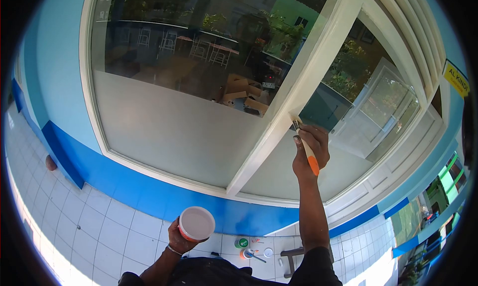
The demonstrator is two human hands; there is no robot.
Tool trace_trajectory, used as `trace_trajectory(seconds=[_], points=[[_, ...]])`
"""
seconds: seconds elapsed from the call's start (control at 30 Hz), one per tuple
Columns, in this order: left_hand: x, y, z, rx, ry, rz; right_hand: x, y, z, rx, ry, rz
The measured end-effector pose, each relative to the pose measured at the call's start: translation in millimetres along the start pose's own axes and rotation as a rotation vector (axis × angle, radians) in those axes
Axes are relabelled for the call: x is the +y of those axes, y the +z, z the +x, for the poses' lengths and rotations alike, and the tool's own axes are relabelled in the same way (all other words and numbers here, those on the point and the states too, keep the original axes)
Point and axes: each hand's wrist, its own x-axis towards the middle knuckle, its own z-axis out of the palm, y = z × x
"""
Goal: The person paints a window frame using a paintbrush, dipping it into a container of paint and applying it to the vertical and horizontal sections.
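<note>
While gripped: brush (304, 144), cup (196, 223).

Bare forearms, a thin bracelet (172, 249) on the left wrist, dark clothing at the shoulders

Counting: one paintbrush (304, 144), one paint tub (196, 223), two hands (310, 151) (180, 238), two window panes (189, 86) (348, 111), three small containers sitting on the floor (242, 242) (246, 253) (268, 252).

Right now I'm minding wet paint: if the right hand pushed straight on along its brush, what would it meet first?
The right hand holds the brush with bristles apparently already on the white window frame; that comes first.
</note>
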Motion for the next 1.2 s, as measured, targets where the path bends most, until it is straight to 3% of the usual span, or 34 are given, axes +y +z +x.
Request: trace_trajectory(seconds=[0.1,0.2,0.33,0.47,0.57,0.67,0.77,0.93,1.03,1.2], points=[[-13,9,13,0.027,0.006,0.025,-1,-2,-22,-0.054,-0.158,-0.102],[-22,21,22,0.001,-0.001,0.039,-5,-3,-83,-0.302,-0.119,-0.112],[-30,16,39,-0.06,-0.032,-0.038,-20,-9,-150,-0.451,-0.017,0.018],[-38,27,49,-0.009,-0.016,0.024,-16,-15,-163,-0.459,0.167,0.261],[-46,27,56,-0.015,-0.013,0.009,6,-18,-144,-0.512,0.178,0.318],[-53,26,59,-0.01,-0.004,0.013,33,-16,-88,-0.353,0.21,0.345],[-61,25,63,0.0,0.019,0.002,43,-21,-33,-0.199,0.077,0.297],[-74,32,69,0.01,0.079,-0.034,44,-15,-54,-0.017,-0.1,0.196],[-80,32,70,0.021,0.103,-0.052,34,-13,-104,-0.243,-0.15,0.165],[-80,31,76,0.015,0.126,-0.05,18,-27,-180,-0.463,0.048,0.349]])
